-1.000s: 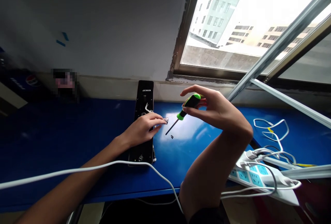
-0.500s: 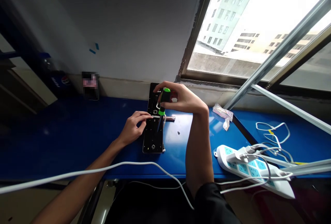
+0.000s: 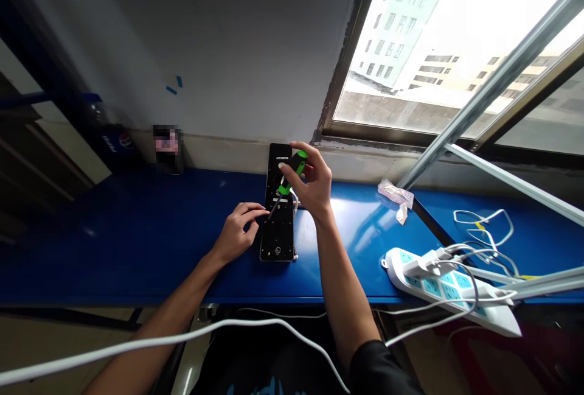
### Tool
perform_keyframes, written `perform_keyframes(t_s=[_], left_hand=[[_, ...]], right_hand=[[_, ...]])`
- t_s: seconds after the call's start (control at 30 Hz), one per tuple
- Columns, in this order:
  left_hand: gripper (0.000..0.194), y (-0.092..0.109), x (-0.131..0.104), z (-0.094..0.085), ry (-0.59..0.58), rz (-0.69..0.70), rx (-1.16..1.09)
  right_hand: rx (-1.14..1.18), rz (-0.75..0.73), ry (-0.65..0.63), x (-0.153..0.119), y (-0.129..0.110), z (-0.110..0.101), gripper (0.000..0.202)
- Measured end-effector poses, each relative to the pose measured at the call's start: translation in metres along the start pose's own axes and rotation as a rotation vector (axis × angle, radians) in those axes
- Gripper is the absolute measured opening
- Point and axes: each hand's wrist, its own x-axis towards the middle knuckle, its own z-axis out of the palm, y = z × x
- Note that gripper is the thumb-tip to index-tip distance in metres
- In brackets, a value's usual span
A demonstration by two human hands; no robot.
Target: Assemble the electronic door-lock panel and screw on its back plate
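Observation:
A long black panel (image 3: 278,234) with small holes and fittings lies lengthwise on the blue table. My right hand (image 3: 314,179) grips a screwdriver (image 3: 285,188) with a green and black handle, tilted so its tip points down and left to the panel's left edge. At that edge, beside the tip, is the extended index finger of my left hand (image 3: 239,229); its thumb is apart, and I see nothing held in it. White wires (image 3: 295,200) stick out along the panel's right side, partly hidden by my right hand.
To the right lies a white power strip (image 3: 449,285) with several plugs and cables. Crumpled tissue packaging (image 3: 396,195) is near the metal frame. A Pepsi bottle (image 3: 112,139) and a pixelated object (image 3: 168,148) stand by the wall. A white cable (image 3: 182,337) crosses the foreground.
My right hand has turned the screwdriver from nearly upright to a slant, its tip now farther left by my left fingers. My right forearm has swung inward, covering the small dark pieces on the table.

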Motion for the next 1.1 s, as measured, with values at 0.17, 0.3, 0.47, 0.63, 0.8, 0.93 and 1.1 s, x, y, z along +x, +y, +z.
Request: perform_keyframes(t_s=[0.17, 0.3, 0.47, 0.63, 0.8, 0.93, 1.1], left_hand=[[0.037, -0.005, -0.004, -0.001, -0.035, 0.003, -0.009], [0.031, -0.006, -0.005, 0.001, -0.035, 0.013, -0.039], [0.025, -0.004, -0.005, 0.001, -0.037, 0.026, -0.048], [0.024, -0.003, -0.006, 0.002, -0.041, 0.032, -0.038], [0.025, -0.002, -0.006, 0.003, -0.056, 0.036, -0.030], [0.024, -0.001, -0.006, 0.003, -0.079, 0.026, -0.043], [0.021, 0.000, -0.006, 0.003, -0.092, 0.021, -0.053]], right_hand=[[-0.078, -0.040, 0.003, -0.003, 0.009, 0.015, 0.049], [-0.105, -0.094, -0.038, -0.003, 0.011, 0.023, 0.048], [-0.107, -0.249, -0.051, -0.004, 0.007, 0.027, 0.046], [-0.082, -0.413, -0.068, -0.005, 0.003, 0.028, 0.042], [-0.078, -0.431, -0.121, -0.004, -0.001, 0.027, 0.042], [-0.092, -0.432, -0.101, -0.005, -0.001, 0.028, 0.041], [-0.163, -0.449, 0.057, -0.007, 0.002, 0.034, 0.031]])
